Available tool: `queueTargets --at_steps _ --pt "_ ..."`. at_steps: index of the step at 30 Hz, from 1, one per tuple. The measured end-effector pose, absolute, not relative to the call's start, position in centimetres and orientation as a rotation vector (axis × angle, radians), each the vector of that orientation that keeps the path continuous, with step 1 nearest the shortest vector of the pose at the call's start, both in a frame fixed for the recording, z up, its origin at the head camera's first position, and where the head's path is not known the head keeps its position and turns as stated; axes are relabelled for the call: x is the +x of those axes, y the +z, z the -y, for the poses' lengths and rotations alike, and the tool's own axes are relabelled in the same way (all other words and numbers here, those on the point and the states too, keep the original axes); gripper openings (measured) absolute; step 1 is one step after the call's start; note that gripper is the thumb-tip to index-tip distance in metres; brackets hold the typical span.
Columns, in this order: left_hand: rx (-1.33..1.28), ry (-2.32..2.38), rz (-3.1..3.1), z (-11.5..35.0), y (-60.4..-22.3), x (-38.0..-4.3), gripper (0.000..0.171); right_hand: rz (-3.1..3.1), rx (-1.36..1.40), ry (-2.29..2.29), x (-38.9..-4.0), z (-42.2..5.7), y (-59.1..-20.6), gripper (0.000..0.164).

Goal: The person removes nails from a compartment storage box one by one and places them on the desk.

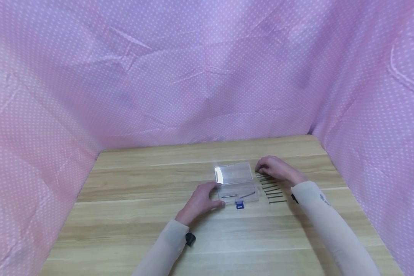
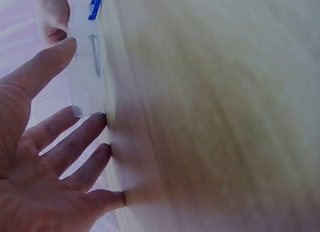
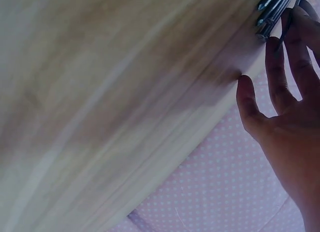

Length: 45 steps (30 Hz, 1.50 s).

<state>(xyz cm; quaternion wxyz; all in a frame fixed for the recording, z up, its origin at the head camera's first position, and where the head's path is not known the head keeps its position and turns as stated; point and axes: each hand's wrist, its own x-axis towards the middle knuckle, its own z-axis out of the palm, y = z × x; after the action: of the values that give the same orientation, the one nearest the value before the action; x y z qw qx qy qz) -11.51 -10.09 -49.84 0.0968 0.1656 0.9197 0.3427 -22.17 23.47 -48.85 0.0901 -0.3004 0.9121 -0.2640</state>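
A clear plastic box (image 1: 239, 188) lies on the table with its lid (image 1: 235, 172) folded back. Two screws lie inside, one of them (image 2: 94, 55) showing through the wall in the left wrist view. My left hand (image 1: 201, 198) holds the box at its left end, thumb on the near side and fingers round the end. To the right of the box, several long metal screws (image 1: 272, 192) lie in a row. At the far end of this row, my right hand (image 1: 276, 168) pinches a screw (image 3: 285, 29) between thumb and fingers.
A blue latch tab (image 1: 239, 204) sticks out at the box's near edge. The wooden table (image 1: 141, 211) is enclosed by pink dotted cloth (image 1: 200, 76) at the back and sides.
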Motion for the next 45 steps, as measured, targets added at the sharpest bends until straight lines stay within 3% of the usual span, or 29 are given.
queueTargets --at_steps 22,31,45 --pt "0.459 1.026 -2.711 9.9 -49.3 -11.8 0.073 -2.8 -0.936 -0.74 -22.1 -23.7 -47.8 0.014" --pt "0.454 0.999 -2.719 10.1 -49.1 -11.8 0.072 -2.931 -0.988 -0.782 -19.8 -23.2 -46.9 0.011" --pt "0.463 1.027 -2.706 10.2 -49.4 -11.4 0.072 -3.072 -1.289 -0.813 -15.5 -20.7 -47.1 0.013"
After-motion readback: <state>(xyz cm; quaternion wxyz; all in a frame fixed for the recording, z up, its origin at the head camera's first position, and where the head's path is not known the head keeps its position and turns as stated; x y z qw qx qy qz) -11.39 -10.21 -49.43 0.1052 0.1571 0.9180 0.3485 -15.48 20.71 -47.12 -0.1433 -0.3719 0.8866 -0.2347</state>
